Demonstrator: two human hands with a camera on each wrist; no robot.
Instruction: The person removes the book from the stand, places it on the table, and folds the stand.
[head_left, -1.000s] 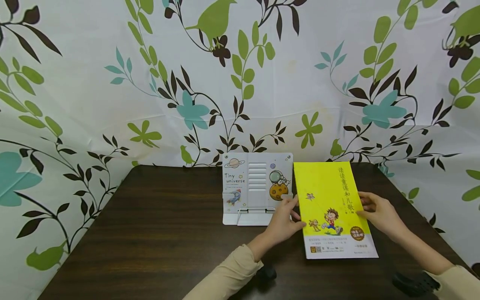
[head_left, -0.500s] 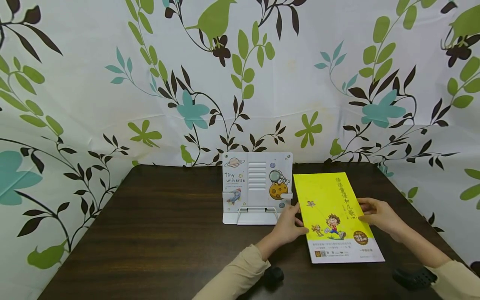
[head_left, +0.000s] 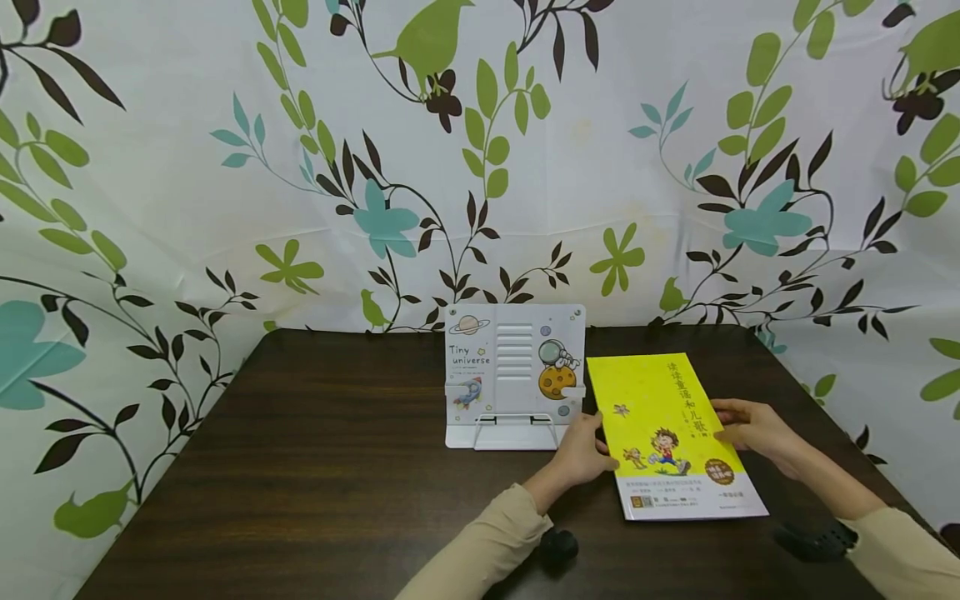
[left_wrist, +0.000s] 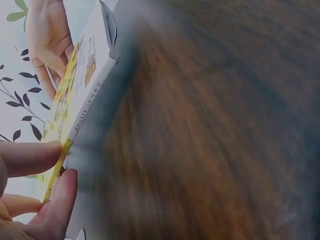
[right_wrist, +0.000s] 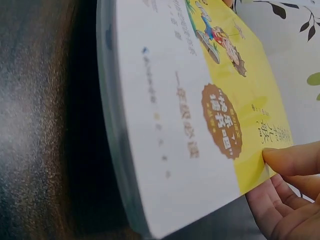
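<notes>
A yellow book (head_left: 645, 408) with a white band along its lower cover is held by both hands at the right part of the table. My left hand (head_left: 579, 454) pinches its left edge, the spine side, with the thumb on the cover and fingers behind, as the left wrist view shows. At the opposite edge my right hand (head_left: 757, 433) grips the book, thumb on top of the cover (right_wrist: 250, 172) and the other fingers underneath. In both wrist views the book is tilted, with a gap between it and the table. Its back cover is hidden.
A white book stand (head_left: 514, 375) printed "Tiny universe" stands at the back middle of the dark wooden table (head_left: 337, 467), just left of the book. Behind the table hangs a leaf-patterned cloth (head_left: 562, 167). Black wrist devices (head_left: 558, 548) sit below the forearms.
Both hands have brought the book lower and nearer the person, its top edge sinking away from beside the stand's top. In the last half second it has moved only slightly. The stand stays put.
</notes>
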